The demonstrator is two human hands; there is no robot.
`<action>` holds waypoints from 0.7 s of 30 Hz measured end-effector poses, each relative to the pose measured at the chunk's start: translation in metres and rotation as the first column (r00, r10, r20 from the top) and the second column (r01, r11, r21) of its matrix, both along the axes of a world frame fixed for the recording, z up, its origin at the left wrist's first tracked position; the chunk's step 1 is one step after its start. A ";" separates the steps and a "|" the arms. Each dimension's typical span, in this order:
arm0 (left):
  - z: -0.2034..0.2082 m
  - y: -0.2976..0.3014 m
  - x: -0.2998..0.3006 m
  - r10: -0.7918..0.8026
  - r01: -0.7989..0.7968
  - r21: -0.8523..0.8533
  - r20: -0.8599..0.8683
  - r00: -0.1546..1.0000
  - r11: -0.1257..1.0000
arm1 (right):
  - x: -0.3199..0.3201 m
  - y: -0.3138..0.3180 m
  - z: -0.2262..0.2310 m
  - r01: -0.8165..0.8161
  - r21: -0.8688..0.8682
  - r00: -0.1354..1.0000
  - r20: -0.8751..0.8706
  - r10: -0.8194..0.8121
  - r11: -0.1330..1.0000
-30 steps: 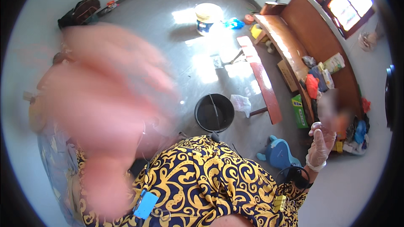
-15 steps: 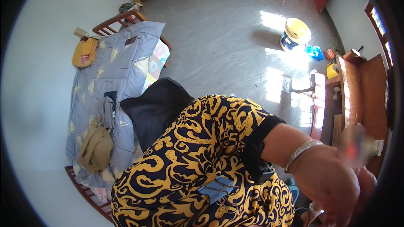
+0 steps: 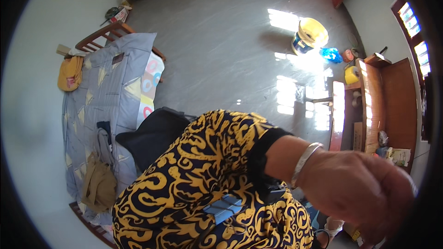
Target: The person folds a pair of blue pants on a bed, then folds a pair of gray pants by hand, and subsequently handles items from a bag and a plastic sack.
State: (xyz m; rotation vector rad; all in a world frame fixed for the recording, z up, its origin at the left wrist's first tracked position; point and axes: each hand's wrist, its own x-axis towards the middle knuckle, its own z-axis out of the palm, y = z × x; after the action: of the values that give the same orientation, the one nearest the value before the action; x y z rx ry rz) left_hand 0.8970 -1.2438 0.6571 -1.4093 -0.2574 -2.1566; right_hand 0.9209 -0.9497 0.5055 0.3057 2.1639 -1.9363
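Note:
My left hand (image 3: 355,189), with a silver bangle (image 3: 305,162) on its wrist, is raised at the lower right, its back toward the view. Its fingers point toward the dark rim and are blurred, so neither their grip nor anything in them can be made out. The arm comes out of a black-cuffed sleeve of a navy and yellow patterned garment (image 3: 184,175), which fills the lower middle. On that garment lies a pale blue flat piece (image 3: 224,207). My right hand does not show. Beyond the raised hand stands a wooden desk (image 3: 374,110).
At left is a bed (image 3: 92,106) with a grey-blue quilt, a yellow bag (image 3: 70,74) and khaki clothing (image 3: 98,185). A black cloth-like thing (image 3: 147,133) lies beside it. A yellow bucket (image 3: 310,34) and a blue plastic bag (image 3: 331,55) stand on the grey floor (image 3: 217,41).
The view has shifted, so the bed, bucket and desk appear farther left. My left hand is slightly left of where it was and looks darker and more blurred.

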 end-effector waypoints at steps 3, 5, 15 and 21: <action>-0.001 -0.008 0.005 -0.035 0.033 0.043 0.050 0.998 0.999 | -0.004 -0.005 -0.003 0.004 0.004 0.999 0.044 -0.004 1.000; -0.004 -0.018 -0.005 0.054 -0.053 0.007 -0.011 0.999 0.999 | -0.006 -0.013 -0.006 0.014 -0.004 0.999 0.047 -0.014 1.000; -0.020 -0.064 0.006 0.152 -0.138 -0.139 0.093 0.984 0.981 | 0.002 -0.024 -0.006 0.010 0.009 0.995 0.096 -0.011 1.000; -0.019 -0.080 0.013 0.151 -0.123 -0.217 0.115 0.982 0.968 | 0.001 -0.029 -0.004 0.003 0.013 0.992 0.124 -0.005 1.000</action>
State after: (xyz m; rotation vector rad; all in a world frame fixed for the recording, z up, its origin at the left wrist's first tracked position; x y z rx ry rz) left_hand 0.9098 -1.3240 0.6379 -1.3193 -0.6301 -2.1583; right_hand 0.9220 -0.9782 0.5015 0.4218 2.0983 -1.8540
